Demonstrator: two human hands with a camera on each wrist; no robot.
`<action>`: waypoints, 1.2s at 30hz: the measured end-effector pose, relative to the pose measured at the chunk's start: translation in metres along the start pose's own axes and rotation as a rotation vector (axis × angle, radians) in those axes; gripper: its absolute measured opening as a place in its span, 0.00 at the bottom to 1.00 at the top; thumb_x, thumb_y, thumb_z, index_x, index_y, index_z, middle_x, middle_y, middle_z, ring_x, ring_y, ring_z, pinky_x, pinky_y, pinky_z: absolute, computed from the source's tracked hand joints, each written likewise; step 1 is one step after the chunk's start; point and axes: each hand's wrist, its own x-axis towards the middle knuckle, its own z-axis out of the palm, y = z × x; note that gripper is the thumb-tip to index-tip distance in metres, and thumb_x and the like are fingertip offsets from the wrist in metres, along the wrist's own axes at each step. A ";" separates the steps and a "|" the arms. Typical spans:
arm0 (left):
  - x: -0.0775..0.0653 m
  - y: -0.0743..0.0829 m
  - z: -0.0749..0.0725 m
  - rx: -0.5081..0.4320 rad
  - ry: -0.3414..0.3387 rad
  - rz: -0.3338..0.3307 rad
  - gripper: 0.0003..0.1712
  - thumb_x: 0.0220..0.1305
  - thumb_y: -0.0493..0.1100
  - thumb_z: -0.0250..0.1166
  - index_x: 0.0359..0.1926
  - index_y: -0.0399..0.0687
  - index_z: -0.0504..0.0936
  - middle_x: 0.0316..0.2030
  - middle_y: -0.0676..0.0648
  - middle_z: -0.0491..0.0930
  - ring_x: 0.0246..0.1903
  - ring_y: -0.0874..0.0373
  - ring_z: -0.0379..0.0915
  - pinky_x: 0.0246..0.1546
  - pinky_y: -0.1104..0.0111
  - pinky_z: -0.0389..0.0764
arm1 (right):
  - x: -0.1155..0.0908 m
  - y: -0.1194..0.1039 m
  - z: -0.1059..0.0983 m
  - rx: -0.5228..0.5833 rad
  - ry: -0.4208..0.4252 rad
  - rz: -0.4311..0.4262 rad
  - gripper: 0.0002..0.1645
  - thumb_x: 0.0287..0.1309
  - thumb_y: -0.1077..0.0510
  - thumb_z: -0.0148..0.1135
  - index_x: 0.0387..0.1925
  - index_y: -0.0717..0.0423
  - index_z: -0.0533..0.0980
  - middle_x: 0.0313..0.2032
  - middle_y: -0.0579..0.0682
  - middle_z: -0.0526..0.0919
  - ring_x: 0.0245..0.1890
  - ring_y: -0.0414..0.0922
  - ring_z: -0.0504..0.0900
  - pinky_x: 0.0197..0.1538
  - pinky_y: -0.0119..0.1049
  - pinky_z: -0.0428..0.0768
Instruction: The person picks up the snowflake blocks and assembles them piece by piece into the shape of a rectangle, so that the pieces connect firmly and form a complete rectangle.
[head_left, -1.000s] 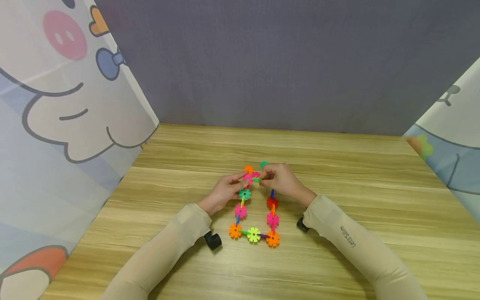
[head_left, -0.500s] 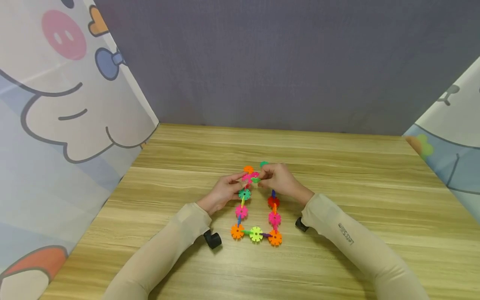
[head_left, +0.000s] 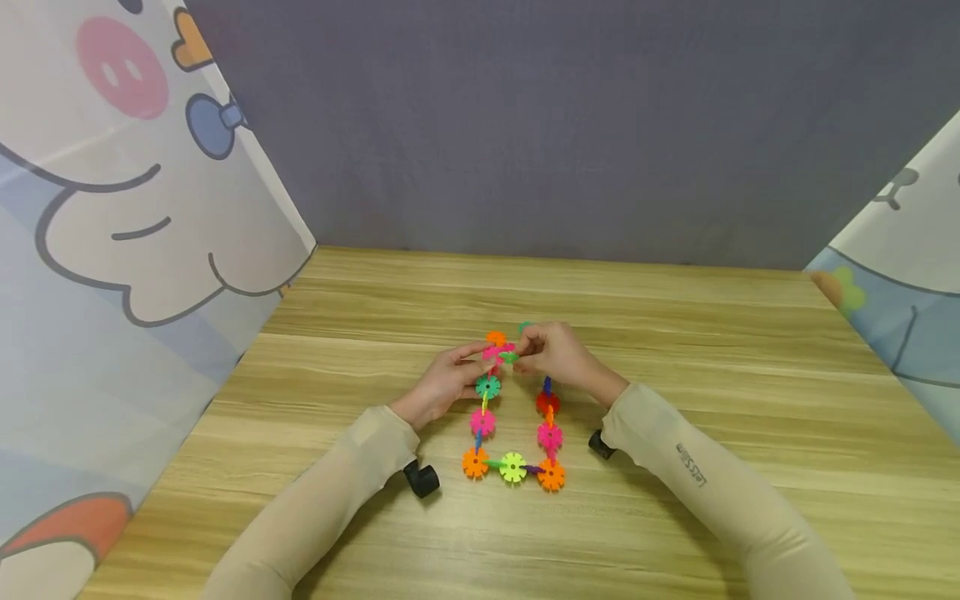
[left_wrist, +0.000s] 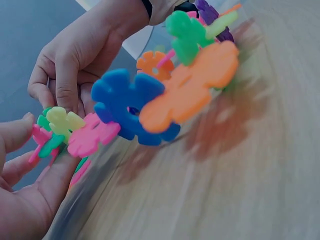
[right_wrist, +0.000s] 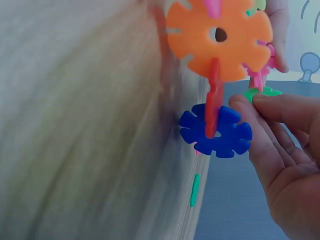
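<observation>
A chain of slotted snowflake discs forms a U on the table, with an orange disc [head_left: 476, 462] and another orange disc [head_left: 551, 475] at its near corners. My left hand [head_left: 438, 387] holds the far end of the left side around a pink disc [head_left: 492, 354], just beyond a teal disc [head_left: 487, 387]. A bright green disc [right_wrist: 263, 92] is pinched between thumb and index finger of my right hand [head_left: 562, 360], right at the pink pieces. The right side of the U ends at a blue disc [right_wrist: 217, 131], below the right hand.
Past the left fingertips is a further orange disc [head_left: 496, 337]. A separate teal disc [head_left: 524, 327] lies behind the right hand, partly hidden by it. The wooden table [head_left: 675, 333] meets a grey panel [head_left: 562, 125] at the back, with printed cloth walls on both sides.
The right hand and its green disc have shifted slightly left and away. The near row of the chain has slid a little to the right. Both hands keep their grips.
</observation>
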 end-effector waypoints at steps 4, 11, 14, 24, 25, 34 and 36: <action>0.000 0.001 -0.001 -0.023 0.011 0.000 0.25 0.74 0.35 0.56 0.69 0.39 0.68 0.47 0.41 0.82 0.35 0.60 0.81 0.37 0.66 0.84 | 0.003 0.000 -0.003 0.029 -0.026 0.011 0.04 0.55 0.74 0.68 0.30 0.67 0.80 0.30 0.58 0.86 0.30 0.55 0.86 0.35 0.43 0.86; 0.000 0.002 -0.002 -0.012 0.013 0.026 0.20 0.74 0.40 0.59 0.63 0.41 0.70 0.43 0.40 0.83 0.26 0.60 0.79 0.31 0.68 0.84 | 0.007 -0.001 -0.010 0.057 -0.068 0.075 0.03 0.55 0.71 0.71 0.32 0.67 0.83 0.29 0.56 0.86 0.29 0.60 0.86 0.35 0.49 0.86; 0.001 0.004 -0.001 0.007 0.031 0.034 0.19 0.73 0.43 0.61 0.59 0.43 0.71 0.37 0.44 0.82 0.21 0.61 0.75 0.25 0.69 0.82 | 0.009 0.002 -0.012 0.090 -0.090 0.091 0.05 0.55 0.71 0.70 0.35 0.70 0.83 0.31 0.57 0.87 0.31 0.60 0.86 0.36 0.49 0.87; 0.004 0.005 0.001 0.028 0.061 0.017 0.14 0.72 0.44 0.62 0.54 0.46 0.72 0.42 0.41 0.84 0.15 0.63 0.68 0.18 0.70 0.79 | 0.011 0.015 -0.035 0.152 -0.031 0.157 0.17 0.56 0.71 0.69 0.47 0.76 0.79 0.36 0.62 0.86 0.34 0.49 0.87 0.42 0.48 0.86; 0.004 0.006 0.001 0.031 0.062 0.013 0.15 0.72 0.44 0.62 0.54 0.46 0.72 0.41 0.41 0.84 0.14 0.63 0.67 0.18 0.70 0.79 | 0.012 0.016 -0.037 0.154 -0.027 0.168 0.18 0.56 0.72 0.69 0.48 0.76 0.78 0.37 0.63 0.86 0.34 0.50 0.87 0.42 0.47 0.86; 0.004 0.006 0.001 0.029 0.047 0.019 0.18 0.71 0.44 0.62 0.57 0.42 0.71 0.41 0.40 0.84 0.15 0.63 0.70 0.19 0.70 0.80 | 0.017 0.026 -0.047 0.112 0.018 0.223 0.21 0.55 0.71 0.70 0.50 0.76 0.76 0.38 0.65 0.85 0.34 0.56 0.87 0.41 0.48 0.86; 0.004 0.006 0.000 0.027 0.041 0.024 0.18 0.71 0.43 0.63 0.57 0.42 0.70 0.43 0.40 0.84 0.15 0.64 0.69 0.19 0.70 0.79 | 0.018 0.030 -0.048 0.093 0.034 0.231 0.21 0.56 0.71 0.70 0.50 0.75 0.77 0.39 0.66 0.85 0.34 0.55 0.87 0.40 0.46 0.87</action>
